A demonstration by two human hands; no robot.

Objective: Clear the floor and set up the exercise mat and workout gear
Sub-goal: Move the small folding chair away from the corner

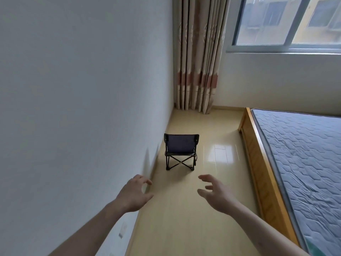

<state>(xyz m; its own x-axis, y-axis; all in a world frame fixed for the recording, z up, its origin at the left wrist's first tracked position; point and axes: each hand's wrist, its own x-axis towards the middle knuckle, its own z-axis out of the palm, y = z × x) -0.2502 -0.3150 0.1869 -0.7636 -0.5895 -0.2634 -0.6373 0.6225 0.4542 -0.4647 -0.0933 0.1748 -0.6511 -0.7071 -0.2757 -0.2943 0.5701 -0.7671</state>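
Both forearms reach forward over the floor [184, 218], empty. Left hand [133, 194] and right hand [215, 195] are spread wide, fingers loosely curved, holding nothing. Folding chair [181, 151] stands upright ahead between them by the wall, well apart; the left hand looks marginally nearer.

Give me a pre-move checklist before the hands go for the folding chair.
1. Left hand free: ok, fingers relaxed, holding nothing.
2. Right hand free: ok, fingers spread, holding nothing.
3. Folding chair reachable: not ok, it stands ahead of both hands, no contact.
4. Chair upright and unfolded on the floor: ok.
5. Path to the chair: ok, bare floor between the wall and the bed.
6. Mat and workout gear located: cannot tell, none in view.
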